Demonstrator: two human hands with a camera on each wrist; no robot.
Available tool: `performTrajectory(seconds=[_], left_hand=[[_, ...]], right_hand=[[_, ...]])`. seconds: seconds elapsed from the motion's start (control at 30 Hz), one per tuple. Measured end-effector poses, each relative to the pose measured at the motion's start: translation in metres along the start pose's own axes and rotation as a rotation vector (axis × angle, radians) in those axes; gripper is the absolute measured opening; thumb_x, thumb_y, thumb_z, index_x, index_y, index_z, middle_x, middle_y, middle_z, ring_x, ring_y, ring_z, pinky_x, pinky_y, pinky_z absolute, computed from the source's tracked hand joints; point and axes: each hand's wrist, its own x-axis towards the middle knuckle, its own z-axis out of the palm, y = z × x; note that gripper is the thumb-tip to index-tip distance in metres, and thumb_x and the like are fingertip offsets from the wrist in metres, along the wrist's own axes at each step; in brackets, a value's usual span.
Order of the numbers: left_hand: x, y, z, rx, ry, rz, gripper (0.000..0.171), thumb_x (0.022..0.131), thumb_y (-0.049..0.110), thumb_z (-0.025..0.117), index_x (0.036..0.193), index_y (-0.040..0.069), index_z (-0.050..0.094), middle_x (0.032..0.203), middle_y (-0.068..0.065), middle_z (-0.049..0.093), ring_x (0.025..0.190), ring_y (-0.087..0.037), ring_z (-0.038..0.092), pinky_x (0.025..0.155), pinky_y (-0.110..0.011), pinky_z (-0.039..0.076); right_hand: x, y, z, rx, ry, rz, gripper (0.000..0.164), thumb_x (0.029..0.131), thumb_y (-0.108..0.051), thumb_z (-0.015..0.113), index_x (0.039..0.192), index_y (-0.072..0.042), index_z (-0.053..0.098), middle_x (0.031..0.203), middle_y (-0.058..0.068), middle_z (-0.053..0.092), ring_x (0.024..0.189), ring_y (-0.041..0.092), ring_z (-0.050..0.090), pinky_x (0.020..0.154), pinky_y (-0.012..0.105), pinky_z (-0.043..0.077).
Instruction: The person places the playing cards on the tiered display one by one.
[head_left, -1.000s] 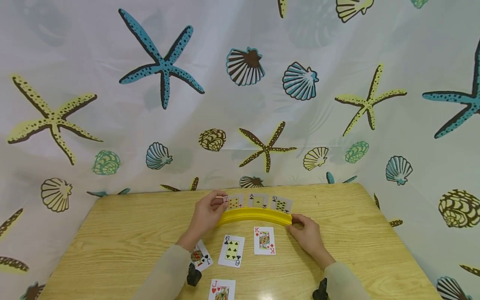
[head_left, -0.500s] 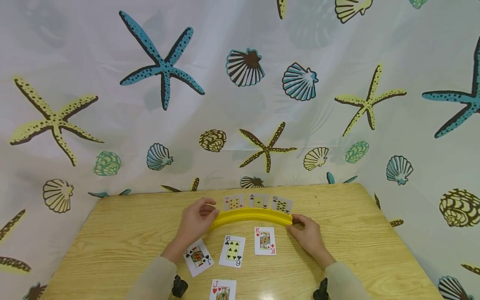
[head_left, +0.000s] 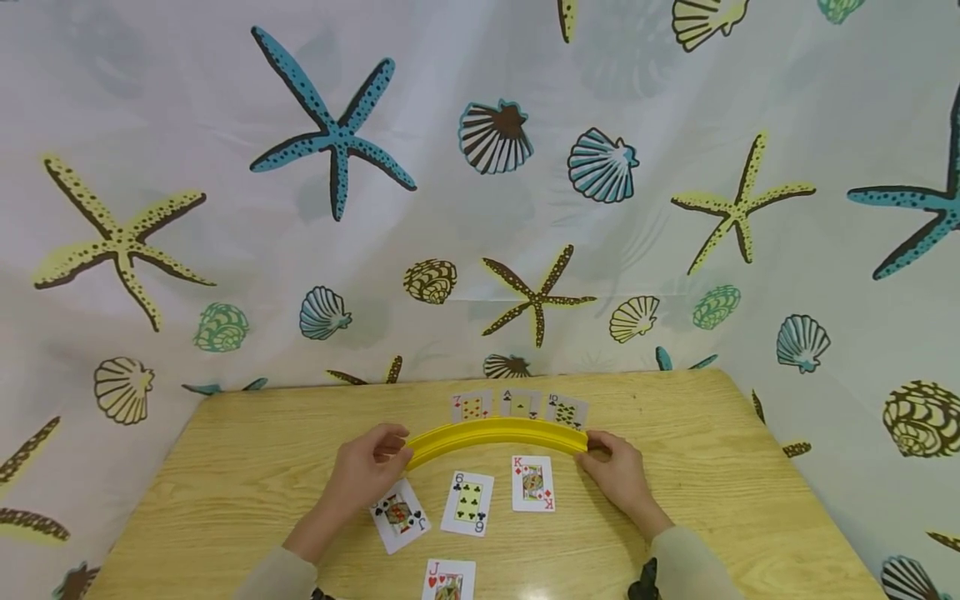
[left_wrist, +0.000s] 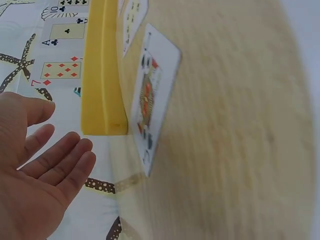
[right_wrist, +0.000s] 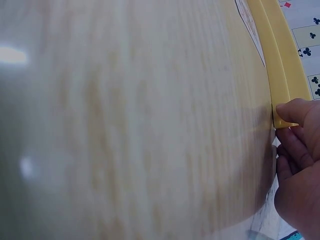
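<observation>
A curved yellow playing card holder point(head_left: 498, 431) lies across the table, with a seven of diamonds point(head_left: 472, 407), an ace of clubs point(head_left: 521, 403) and a ten of clubs point(head_left: 567, 410) standing in it. My right hand point(head_left: 618, 475) pinches the holder's right end, its thumb on the near face in the right wrist view. At the left end is my left hand point(head_left: 363, 467); the left wrist view shows its fingers point(left_wrist: 70, 165) loosely extended and apart from the holder's end. A black-suited jack point(head_left: 401, 517) lies face up just below this hand.
On the wooden table point(head_left: 247, 467), a six of clubs point(head_left: 468, 503) and a king of diamonds point(head_left: 533, 483) lie before the holder. A jack of hearts point(head_left: 450, 581) is cut off at the bottom edge. Behind the table hangs a sea-patterned cloth point(head_left: 450, 208).
My left hand has moved left and nearer, from beside the seven of diamonds to the holder's left end, uncovering that end and the black-suited jack. My right hand has stayed put.
</observation>
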Motion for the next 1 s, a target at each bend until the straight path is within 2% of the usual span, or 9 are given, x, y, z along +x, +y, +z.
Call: performTrajectory(seconds=[0.1,0.3,0.4,0.57,0.8,1.0], left_hand=[[-0.008,-0.004,-0.003,0.045,-0.012,-0.029,0.030,0.099,0.018,0.075,0.126,0.004,0.070,0.119,-0.015,0.077,0.109,-0.031,0.074,0.095,-0.048,0.062],[-0.029,-0.006,-0.008,0.216,-0.050,-0.100,0.042,0.097,0.026,0.077,0.130,0.001,0.069,0.127,-0.020,0.073,0.118,-0.038,0.070,0.100,-0.058,0.057],[-0.040,-0.008,-0.010,0.277,-0.072,-0.100,0.047,0.095,0.028,0.078,0.131,-0.001,0.068,0.128,-0.021,0.072,0.119,-0.041,0.068,0.102,-0.060,0.055],[-0.053,-0.010,-0.013,0.322,-0.087,-0.083,0.051,0.092,0.029,0.080,0.129,-0.004,0.069,0.130,-0.024,0.070,0.125,-0.045,0.064,0.107,-0.061,0.051],[-0.062,-0.009,-0.013,0.362,-0.208,-0.179,0.073,0.089,0.052,0.080,0.137,-0.001,0.065,0.148,-0.038,0.052,0.141,-0.061,0.044,0.114,-0.074,0.038],[-0.065,-0.012,-0.009,0.381,-0.211,-0.159,0.086,0.082,0.058,0.086,0.137,-0.003,0.064,0.147,-0.041,0.050,0.140,-0.062,0.044,0.113,-0.073,0.040]], right_hand=[[0.000,-0.001,-0.001,-0.007,0.008,-0.022,0.041,0.094,-0.011,0.078,0.131,0.004,0.069,0.118,0.018,0.076,0.113,0.034,0.069,0.109,0.056,0.051],[0.000,-0.002,-0.002,-0.012,0.011,-0.030,0.041,0.094,-0.010,0.078,0.130,0.006,0.069,0.117,0.020,0.076,0.111,0.035,0.070,0.107,0.055,0.052],[0.000,-0.001,-0.001,-0.007,0.006,-0.022,0.041,0.094,-0.010,0.078,0.131,0.005,0.069,0.118,0.019,0.076,0.112,0.034,0.069,0.106,0.054,0.054],[0.001,0.000,-0.001,-0.003,0.001,-0.026,0.041,0.094,-0.011,0.078,0.131,0.005,0.069,0.119,0.019,0.076,0.113,0.035,0.070,0.110,0.055,0.051],[0.003,0.000,-0.002,-0.010,-0.005,-0.020,0.043,0.094,-0.011,0.078,0.132,0.005,0.068,0.120,0.019,0.075,0.115,0.035,0.069,0.109,0.054,0.052],[0.004,0.000,-0.003,-0.008,-0.011,-0.019,0.042,0.094,-0.011,0.078,0.132,0.005,0.069,0.120,0.019,0.076,0.115,0.035,0.069,0.110,0.054,0.051]])
